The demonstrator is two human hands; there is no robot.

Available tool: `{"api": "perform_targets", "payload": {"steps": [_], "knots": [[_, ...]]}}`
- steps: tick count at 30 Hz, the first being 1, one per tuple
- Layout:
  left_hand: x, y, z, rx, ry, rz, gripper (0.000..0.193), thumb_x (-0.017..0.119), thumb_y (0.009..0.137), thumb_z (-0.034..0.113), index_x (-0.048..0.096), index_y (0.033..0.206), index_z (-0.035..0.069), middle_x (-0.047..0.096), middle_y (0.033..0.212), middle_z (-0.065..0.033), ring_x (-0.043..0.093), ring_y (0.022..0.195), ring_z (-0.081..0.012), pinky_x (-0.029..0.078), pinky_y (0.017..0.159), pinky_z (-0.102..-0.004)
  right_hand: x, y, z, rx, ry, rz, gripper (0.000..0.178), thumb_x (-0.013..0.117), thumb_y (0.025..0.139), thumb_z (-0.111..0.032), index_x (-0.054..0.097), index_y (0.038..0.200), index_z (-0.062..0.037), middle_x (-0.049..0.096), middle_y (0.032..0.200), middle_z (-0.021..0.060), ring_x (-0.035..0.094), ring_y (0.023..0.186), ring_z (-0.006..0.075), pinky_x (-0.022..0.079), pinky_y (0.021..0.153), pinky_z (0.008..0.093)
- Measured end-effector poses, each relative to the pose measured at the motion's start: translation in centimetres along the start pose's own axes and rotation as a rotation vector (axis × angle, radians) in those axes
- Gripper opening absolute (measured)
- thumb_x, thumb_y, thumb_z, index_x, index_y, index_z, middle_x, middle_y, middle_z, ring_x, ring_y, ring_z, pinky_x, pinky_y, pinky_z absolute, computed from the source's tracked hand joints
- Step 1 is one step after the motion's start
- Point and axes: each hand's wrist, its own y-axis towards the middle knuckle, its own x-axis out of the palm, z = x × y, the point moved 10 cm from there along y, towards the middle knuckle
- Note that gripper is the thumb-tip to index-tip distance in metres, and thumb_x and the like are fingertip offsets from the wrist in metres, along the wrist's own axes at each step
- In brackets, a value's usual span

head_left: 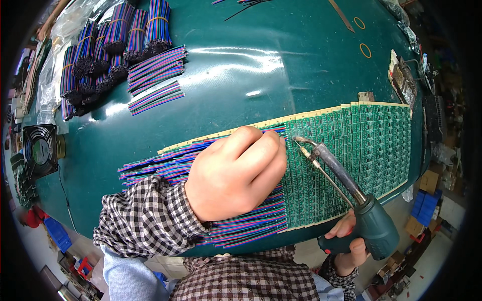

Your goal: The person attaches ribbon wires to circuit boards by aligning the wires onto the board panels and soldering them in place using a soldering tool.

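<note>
Nearest you, your right hand (353, 255) was wrapped around the dark handle (335, 245) of the green soldering gun (381, 231), whose barrel reached forward and left from that hand. The gun probably carried most of its weight in the body, so the handle was the place to hold it; the metal tip (300, 139) and the barrel were best treated as hot. The thin feed tube (331, 176) beside the barrel looked easy to bend.

Ahead and to the left, your left hand (241, 173) was curled, its fingertips drawn together close to the tip; you could not tell whether a wire was pinched between them. The multicoloured wires (251, 220) lay beneath that hand and out to its left, their right ends meeting the boards. They were likely light, limp and springy, easiest to steer from just behind the end.

Right of your left hand spread the green circuit boards (346, 165), side by side on the surface (226, 95). They seemed thin, stiff and rather fragile, best taken by their pale edge strips (314, 112).

Beyond the left hand, farther left, lay loose wires (156, 70), then banded wire bundles (118, 30), firmer to grip around the middle.
</note>
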Motion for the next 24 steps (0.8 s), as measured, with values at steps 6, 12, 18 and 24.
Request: {"api": "perform_targets", "payload": {"steps": [6,12,18,24], "knots": [[0.1,0.1,0.0,-0.007,0.012,-0.012,0.036,0.061,0.059,0.007,0.063,0.091,-0.008,0.059,0.087,-0.0131,0.058,0.074,-0.0233,0.051,0.063,-0.0301,-0.1,0.2,0.0,-0.088,0.046,0.032,0.072,0.062,0.082,-0.048,0.042,0.112,0.0144,0.053,0.071,0.0102,0.053,0.056,0.0184,0.05,0.049,0.0267],[-0.4,0.2,0.1,-0.026,0.028,-0.056,0.038,0.061,0.06,0.008,0.063,0.095,-0.006,0.059,0.09,-0.0121,0.059,0.076,-0.023,0.052,0.066,-0.0304,0.2,0.7,0.0,-0.289,0.437,0.073,0.062,0.064,0.083,-0.043,0.044,0.111,0.0088,0.054,0.077,0.0129,0.057,0.065,0.0215,0.054,0.049,0.0303],[-4.9,0.2,0.2,-0.161,0.026,0.047,0.034,0.062,0.065,-0.003,0.065,0.098,0.003,0.062,0.095,-0.011,0.062,0.086,-0.026,0.051,0.074,-0.0351,-0.2,0.6,-0.1,-0.386,0.487,0.065,0.062,0.051,0.09,-0.047,0.042,0.114,0.0088,0.05,0.073,0.0108,0.052,0.057,0.0174,0.05,0.044,0.0264],[-6.8,-5.7,-12.5,-0.615,0.004,-0.03,0.008,0.062,0.077,0.0,0.065,0.084,0.002,0.058,0.084,-0.0114,0.062,0.078,-0.0276,0.05,0.069,-0.0343,0.4,0.9,-0.3,-0.431,0.516,-0.075,0.056,0.048,0.094,-0.043,0.041,0.115,0.0079,0.048,0.071,0.0077,0.05,0.061,0.014,0.05,0.045,0.0231]]}}
